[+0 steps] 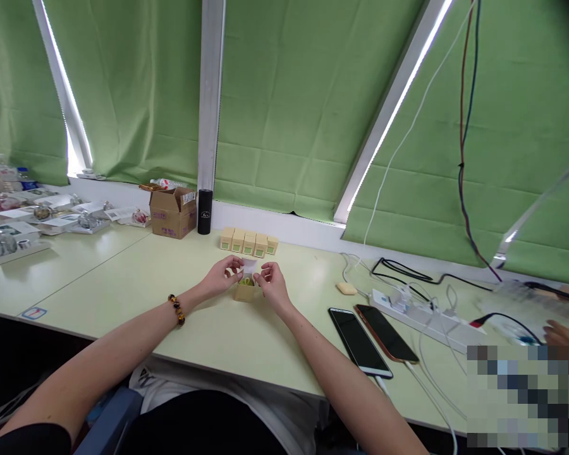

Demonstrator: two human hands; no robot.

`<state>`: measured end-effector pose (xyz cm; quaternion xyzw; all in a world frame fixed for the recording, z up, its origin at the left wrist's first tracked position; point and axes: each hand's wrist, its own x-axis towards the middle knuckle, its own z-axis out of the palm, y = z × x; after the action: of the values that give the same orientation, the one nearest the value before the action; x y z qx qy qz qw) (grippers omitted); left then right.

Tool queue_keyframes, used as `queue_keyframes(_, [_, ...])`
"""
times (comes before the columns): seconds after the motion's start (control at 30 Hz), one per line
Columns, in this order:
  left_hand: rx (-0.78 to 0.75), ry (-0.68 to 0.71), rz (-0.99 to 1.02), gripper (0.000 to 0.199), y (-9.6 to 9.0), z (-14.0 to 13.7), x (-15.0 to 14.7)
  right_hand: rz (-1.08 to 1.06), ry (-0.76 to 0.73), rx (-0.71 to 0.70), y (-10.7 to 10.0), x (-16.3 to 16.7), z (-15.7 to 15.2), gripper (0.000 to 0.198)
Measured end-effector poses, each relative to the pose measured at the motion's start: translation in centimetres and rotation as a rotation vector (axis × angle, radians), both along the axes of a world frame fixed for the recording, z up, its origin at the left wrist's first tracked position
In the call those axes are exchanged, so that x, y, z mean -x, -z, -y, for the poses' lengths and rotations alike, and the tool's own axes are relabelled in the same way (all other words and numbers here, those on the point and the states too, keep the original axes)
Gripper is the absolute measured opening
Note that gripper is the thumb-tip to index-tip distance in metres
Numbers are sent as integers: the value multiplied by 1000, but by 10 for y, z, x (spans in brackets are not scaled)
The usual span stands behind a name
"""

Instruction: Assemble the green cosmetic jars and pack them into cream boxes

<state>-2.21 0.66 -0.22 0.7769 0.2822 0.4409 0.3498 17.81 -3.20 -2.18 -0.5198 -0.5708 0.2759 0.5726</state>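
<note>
A small tan cardboard box stands on the table in front of me with its top open. Something yellow-green lies inside it, too small to make out. Its pale lid flap stands up at the back. At the left edge of the flap, my left hand pinches with thumb and forefinger. My right hand has its fingers closed on the box's right upper edge by the flap. Just behind, a row of several similar small boxes sits together.
A larger open carton and a black bottle stand at the back. Packaged items cover the far left. Two phones, a power strip and cables lie right. Another person's hand shows at the right edge.
</note>
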Motion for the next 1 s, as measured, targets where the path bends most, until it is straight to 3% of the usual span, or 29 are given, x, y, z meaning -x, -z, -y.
queue_keyframes(0.3, [13, -32, -44, 42, 10, -6, -2, 110, 29, 2, 4, 1, 0, 41])
queue_keyframes(0.67, [-9, -31, -85, 29, 9, -3, -9, 142, 14, -9, -3, 7, 4, 35])
queue_keyframes(1.0, [-118, -60, -118, 13, 5, -2, -6, 362, 54, -282, -9, 9, 21, 14])
